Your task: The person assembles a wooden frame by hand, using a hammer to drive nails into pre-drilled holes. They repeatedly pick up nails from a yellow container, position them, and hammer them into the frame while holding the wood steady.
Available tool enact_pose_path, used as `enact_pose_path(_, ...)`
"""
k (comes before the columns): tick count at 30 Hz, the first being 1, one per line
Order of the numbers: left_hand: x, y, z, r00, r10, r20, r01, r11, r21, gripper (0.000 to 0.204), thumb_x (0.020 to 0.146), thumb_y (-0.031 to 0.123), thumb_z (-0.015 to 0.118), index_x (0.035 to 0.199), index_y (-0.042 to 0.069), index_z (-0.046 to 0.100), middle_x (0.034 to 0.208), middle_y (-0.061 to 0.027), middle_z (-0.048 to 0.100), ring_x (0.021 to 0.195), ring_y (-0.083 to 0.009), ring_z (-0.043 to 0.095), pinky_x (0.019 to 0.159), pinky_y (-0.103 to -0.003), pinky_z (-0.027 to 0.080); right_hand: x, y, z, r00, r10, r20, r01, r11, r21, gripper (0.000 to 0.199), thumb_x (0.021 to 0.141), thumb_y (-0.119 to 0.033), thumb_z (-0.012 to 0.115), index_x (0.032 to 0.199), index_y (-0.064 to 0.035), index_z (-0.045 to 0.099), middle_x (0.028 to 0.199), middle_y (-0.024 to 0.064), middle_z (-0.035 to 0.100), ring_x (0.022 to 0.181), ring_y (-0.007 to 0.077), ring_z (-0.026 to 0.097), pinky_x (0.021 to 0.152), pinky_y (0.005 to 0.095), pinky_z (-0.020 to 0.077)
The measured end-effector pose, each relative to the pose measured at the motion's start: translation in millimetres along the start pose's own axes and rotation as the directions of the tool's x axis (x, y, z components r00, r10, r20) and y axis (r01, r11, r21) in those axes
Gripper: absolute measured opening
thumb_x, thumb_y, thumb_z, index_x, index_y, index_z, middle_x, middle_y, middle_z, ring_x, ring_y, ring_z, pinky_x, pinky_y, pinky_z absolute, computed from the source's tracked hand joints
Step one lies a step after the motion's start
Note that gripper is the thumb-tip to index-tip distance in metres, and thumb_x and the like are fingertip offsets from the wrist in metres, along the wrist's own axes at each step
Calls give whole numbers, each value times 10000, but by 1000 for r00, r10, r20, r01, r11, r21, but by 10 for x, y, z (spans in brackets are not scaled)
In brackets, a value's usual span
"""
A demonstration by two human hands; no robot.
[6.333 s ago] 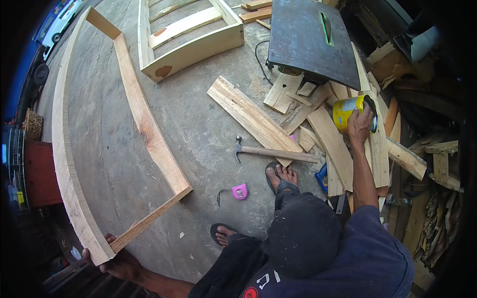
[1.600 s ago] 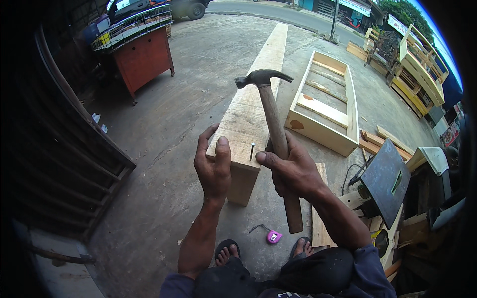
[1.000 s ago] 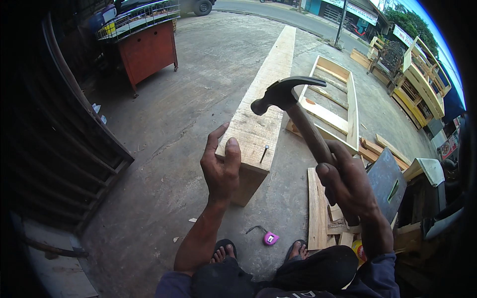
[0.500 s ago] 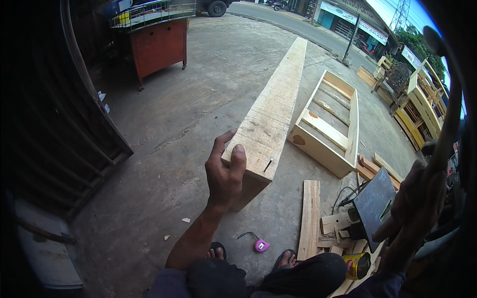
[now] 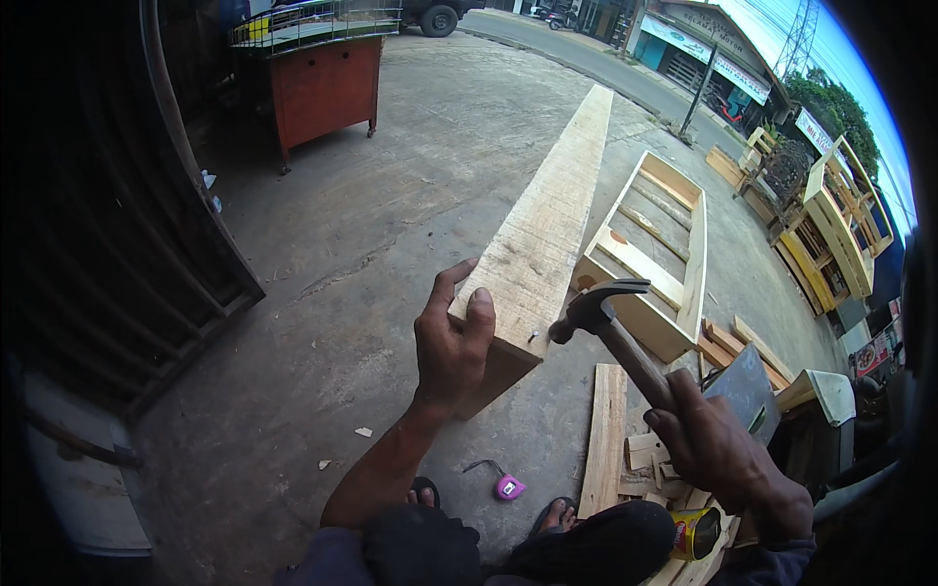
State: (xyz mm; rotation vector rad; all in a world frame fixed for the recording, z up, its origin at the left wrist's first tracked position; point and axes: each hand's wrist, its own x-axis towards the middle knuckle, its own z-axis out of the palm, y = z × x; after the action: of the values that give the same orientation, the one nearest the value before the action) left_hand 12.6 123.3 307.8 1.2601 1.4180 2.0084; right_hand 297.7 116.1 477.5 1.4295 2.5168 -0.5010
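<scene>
Hammer (image 5: 614, 327) back down from the raised swing half a second ago; its head now sits at the nail (image 5: 535, 337) on the near end of the plank (image 5: 547, 230). Plank itself hasn't shifted.

Left hand (image 5: 451, 352): fingers clamped on the plank's near left edge, thumb on the top face, close to the nail but apart from it. Right hand (image 5: 718, 449): fingers wrapped tight round the lower wooden handle, hammer angled up-left toward the nail.

Plank runs long and narrow away from the person, near end raised, far end toward the road. Open concrete floor (image 5: 342, 264) to its left, plenty of room there, up to the red cabinet (image 5: 322, 88). Right side tighter: open wooden crate frame (image 5: 650, 254) lies just beside the plank's right edge, offcuts (image 5: 606, 439) and a dark table saw (image 5: 747, 391) below it.

Pink tape measure (image 5: 508, 485) on the floor by the person's sandalled feet, yellow can (image 5: 696, 532) near the right foot.
</scene>
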Motion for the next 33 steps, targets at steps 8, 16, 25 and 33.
enact_pose_path(8,-9,-10,0,1000,-11,6,11,1000,-16,442,1046,267,537,1353,-50,551,1100,-219,714,1031,-257,706,901,-386,564,3,88,23,961,-271,-50,274,959,78,365,1082,-415,509,1108,-60,428,606,111,533,471,291,533,492,466,443)
enact_pose_path(16,23,-1,5,999,-40,25,40,999,-23,433,1041,242,533,1356,-54,547,1113,-215,706,1020,-236,700,882,-370,564,62,-52,25,789,-288,-544,465,857,221,333,1047,-335,587,1085,-50,419,633,116,544,493,297,569,470,449,432)
enact_pose_path(25,1,34,14,999,-33,12,33,999,-31,428,1051,246,530,1354,-57,542,1111,-193,700,1040,-224,685,913,-366,546,116,-83,27,969,-248,-1,247,968,48,308,1059,-279,562,1141,-21,415,599,172,566,454,375,584,468,496,442)
enact_pose_path(33,-24,13,0,999,-29,26,29,1000,7,447,1059,265,547,1413,-7,534,1189,-148,670,1046,-170,651,922,-331,522,300,409,477,987,-109,-119,133,967,217,319,1059,-334,559,1101,-29,472,649,183,606,542,397,611,564,516,458)
